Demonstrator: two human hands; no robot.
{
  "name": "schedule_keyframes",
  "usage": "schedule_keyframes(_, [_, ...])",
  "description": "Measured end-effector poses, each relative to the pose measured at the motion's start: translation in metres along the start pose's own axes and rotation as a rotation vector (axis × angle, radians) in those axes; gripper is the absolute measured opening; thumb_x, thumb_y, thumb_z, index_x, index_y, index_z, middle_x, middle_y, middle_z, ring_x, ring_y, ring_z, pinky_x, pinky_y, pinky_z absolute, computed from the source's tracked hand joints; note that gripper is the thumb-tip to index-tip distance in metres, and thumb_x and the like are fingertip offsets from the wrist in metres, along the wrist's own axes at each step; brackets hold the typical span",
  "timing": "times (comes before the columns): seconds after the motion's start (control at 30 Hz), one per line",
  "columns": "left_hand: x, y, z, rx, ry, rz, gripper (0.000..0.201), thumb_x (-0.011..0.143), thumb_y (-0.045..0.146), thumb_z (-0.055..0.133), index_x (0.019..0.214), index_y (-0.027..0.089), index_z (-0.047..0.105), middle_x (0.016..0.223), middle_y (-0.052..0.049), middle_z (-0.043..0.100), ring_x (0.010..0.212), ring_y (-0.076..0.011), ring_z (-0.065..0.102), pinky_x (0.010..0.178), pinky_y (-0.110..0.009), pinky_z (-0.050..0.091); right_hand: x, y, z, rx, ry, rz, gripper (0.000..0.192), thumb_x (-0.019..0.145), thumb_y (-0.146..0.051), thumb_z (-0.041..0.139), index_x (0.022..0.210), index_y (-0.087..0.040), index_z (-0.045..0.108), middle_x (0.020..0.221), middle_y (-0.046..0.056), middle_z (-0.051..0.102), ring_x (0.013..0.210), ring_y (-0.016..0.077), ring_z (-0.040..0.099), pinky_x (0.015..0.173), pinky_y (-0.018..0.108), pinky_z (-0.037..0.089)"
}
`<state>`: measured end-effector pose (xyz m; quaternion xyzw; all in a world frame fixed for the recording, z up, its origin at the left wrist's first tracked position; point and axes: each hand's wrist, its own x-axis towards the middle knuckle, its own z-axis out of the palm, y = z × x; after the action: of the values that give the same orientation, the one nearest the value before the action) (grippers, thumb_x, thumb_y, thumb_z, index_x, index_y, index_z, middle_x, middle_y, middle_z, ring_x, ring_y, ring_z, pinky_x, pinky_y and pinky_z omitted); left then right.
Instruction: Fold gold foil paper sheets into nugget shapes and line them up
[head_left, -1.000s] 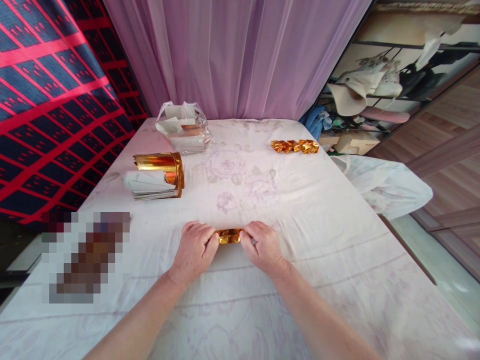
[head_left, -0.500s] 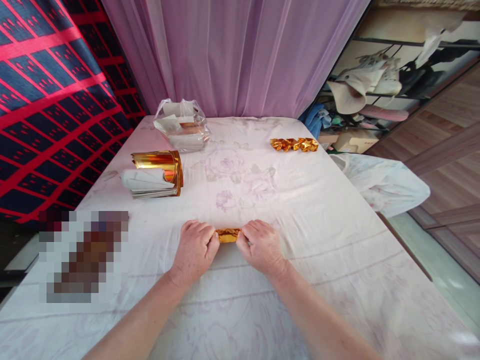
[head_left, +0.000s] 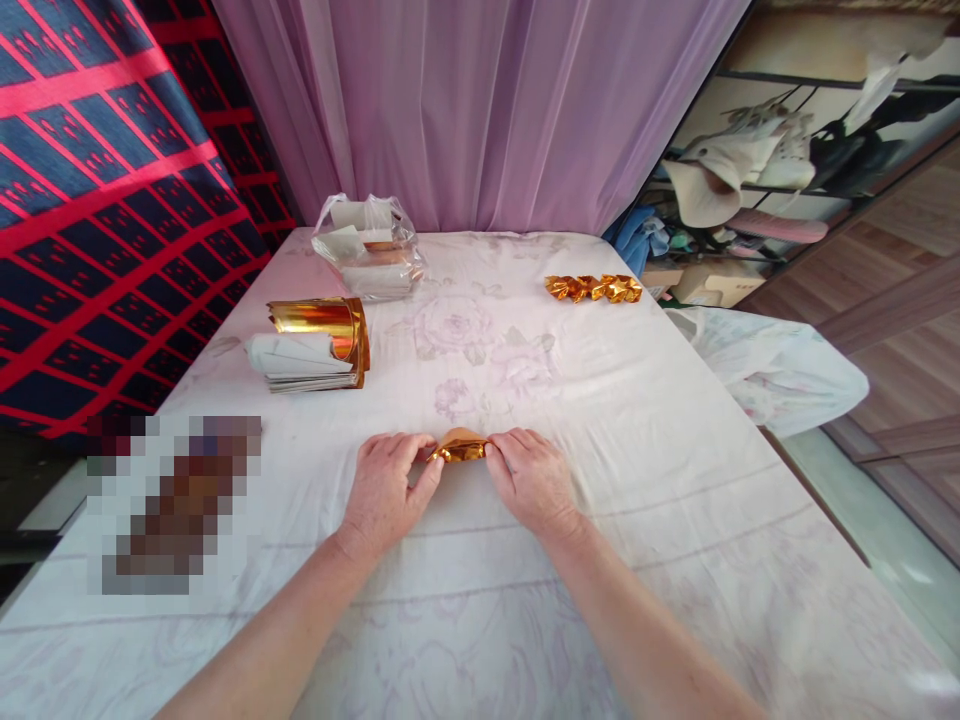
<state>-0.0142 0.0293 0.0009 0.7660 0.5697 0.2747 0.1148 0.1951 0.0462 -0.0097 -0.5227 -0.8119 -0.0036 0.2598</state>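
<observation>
Head view, both hands low on the table [head_left: 637, 480], which is covered with a pale flowered sheet.

Step in hand, as I read it: shaping a small gold foil piece [head_left: 459, 447]. The left hand [head_left: 386, 490] pinches its left end between thumb and fingertips. The right hand [head_left: 532, 480] pinches the right end the same way. Both grips are closed on the foil, not merely resting on it. The middle of the piece bows upward between the two pinches, so the ends seem pushed toward each other.

Position: the foil piece sits directly between the two hands, at their fingertips, just above or on the sheet. I cannot tell which. Only the bowed middle shows, because the ends are hidden under the fingers.

Judgement on handling: thin foil creases at once and keeps the crease. Any further shaping calls for even pressure from both pinches, with the piece kept centred.

Surroundings: a stack of sheets [head_left: 322, 340] with curled gold foil on top lies far left, well apart. A clear bag [head_left: 367, 250] lies behind it. A row of finished gold pieces [head_left: 592, 288] lies far right, near the edge.
</observation>
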Motion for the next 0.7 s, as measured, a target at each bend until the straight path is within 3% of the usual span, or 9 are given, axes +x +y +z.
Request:
schedule_keyframes(0.2, [0.000, -0.005, 0.003, 0.046, 0.041, -0.017, 0.022, 0.090, 0.033, 0.054, 0.103, 0.022, 0.068, 0.089, -0.003, 0.069, 0.085, -0.0211, 0.064, 0.085, -0.039, 0.044, 0.000, -0.001, -0.001, 0.022, -0.055, 0.036, 0.020, 0.090, -0.026, 0.054, 0.104, -0.020, 0.068, 0.092, 0.006, 0.070, 0.085, 0.0214, 0.061, 0.075, 0.032, 0.042])
schedule_keyframes(0.47, [-0.001, -0.004, 0.001, 0.112, 0.069, 0.035, 0.014, 0.087, 0.030, 0.060, 0.091, 0.023, 0.071, 0.087, -0.002, 0.071, 0.084, -0.0214, 0.064, 0.084, -0.040, 0.043, -0.002, 0.015, -0.004, 0.107, -0.053, 0.076, 0.004, 0.080, -0.020, 0.058, 0.080, -0.020, 0.062, 0.076, 0.002, 0.065, 0.073, 0.0183, 0.061, 0.067, 0.029, 0.040])
schedule_keyframes(0.7, [0.001, -0.007, 0.001, 0.100, 0.044, 0.002, 0.017, 0.087, 0.028, 0.059, 0.075, 0.024, 0.070, 0.074, 0.000, 0.070, 0.076, -0.0198, 0.062, 0.078, -0.037, 0.041, -0.001, 0.017, -0.004, 0.159, -0.093, -0.018, 0.014, 0.086, -0.019, 0.053, 0.076, -0.020, 0.063, 0.073, 0.002, 0.065, 0.070, 0.0158, 0.059, 0.066, 0.027, 0.039])
